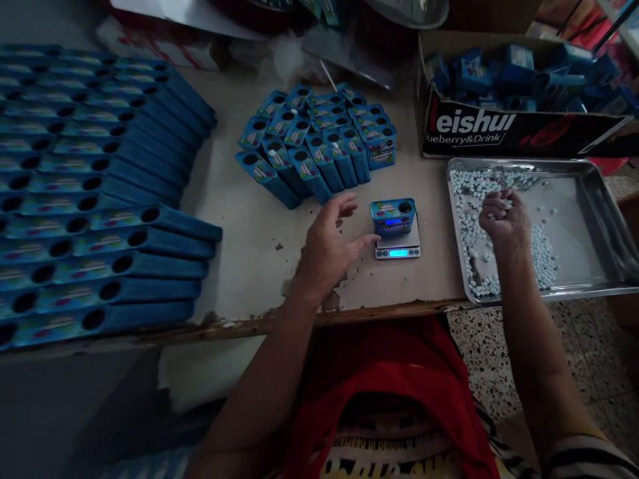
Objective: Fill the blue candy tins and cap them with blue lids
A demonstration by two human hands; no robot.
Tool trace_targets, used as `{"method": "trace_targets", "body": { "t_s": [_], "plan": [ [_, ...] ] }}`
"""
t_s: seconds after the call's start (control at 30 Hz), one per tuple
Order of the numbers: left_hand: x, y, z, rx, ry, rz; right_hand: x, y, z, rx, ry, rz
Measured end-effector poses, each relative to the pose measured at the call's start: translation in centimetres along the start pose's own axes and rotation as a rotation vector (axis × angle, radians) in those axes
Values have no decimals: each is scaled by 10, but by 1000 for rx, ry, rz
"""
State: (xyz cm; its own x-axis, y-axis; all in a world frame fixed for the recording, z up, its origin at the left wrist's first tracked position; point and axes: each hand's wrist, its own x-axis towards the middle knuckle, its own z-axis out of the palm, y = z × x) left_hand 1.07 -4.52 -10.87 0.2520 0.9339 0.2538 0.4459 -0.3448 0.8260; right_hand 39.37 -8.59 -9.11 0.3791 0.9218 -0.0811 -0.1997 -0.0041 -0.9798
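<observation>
A small blue box point(393, 217) with a round hole on top stands on a little digital scale point(398, 249) whose display glows. My left hand point(330, 246) rests on the table just left of the scale, fingers apart, thumb reaching toward the scale's edge. My right hand point(503, 217) hovers over a metal tray point(594, 199) of small white pellets point(542, 256), fingers curled around a few of them.
A cluster of blue boxes point(319, 143) stands behind the scale. Long rows of the same boxes point(100, 193) cover the table's left side. A cardboard carton point(519, 126) of blue boxes sits behind the tray. The worn table edge point(299, 318) runs near my red lap cloth.
</observation>
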Motion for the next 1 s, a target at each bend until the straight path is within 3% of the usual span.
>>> {"method": "trace_targets", "body": {
  "t_s": [0.23,0.4,0.63,0.83,0.93,1.0],
  "plan": [
    [5,8,14,-62,-54,-26,1,-10,128,-103,-117,-50],
    [4,9,7,-95,-83,-46,-3,-4,178,-306,-177,-168],
    [-2,-5,-3,-123,-25,-50,-18,-3,196,-276,-42,-268],
    [-2,-13,-4,-135,-12,-39,-21,-4,200,-308,-113,-264],
    [-1,-11,-3,-142,-7,-21,-7,-7,193,-327,-160,-234],
    [-1,-8,-4,-134,-15,-10,9,-14,177,-287,-134,-224]
  ]
}}
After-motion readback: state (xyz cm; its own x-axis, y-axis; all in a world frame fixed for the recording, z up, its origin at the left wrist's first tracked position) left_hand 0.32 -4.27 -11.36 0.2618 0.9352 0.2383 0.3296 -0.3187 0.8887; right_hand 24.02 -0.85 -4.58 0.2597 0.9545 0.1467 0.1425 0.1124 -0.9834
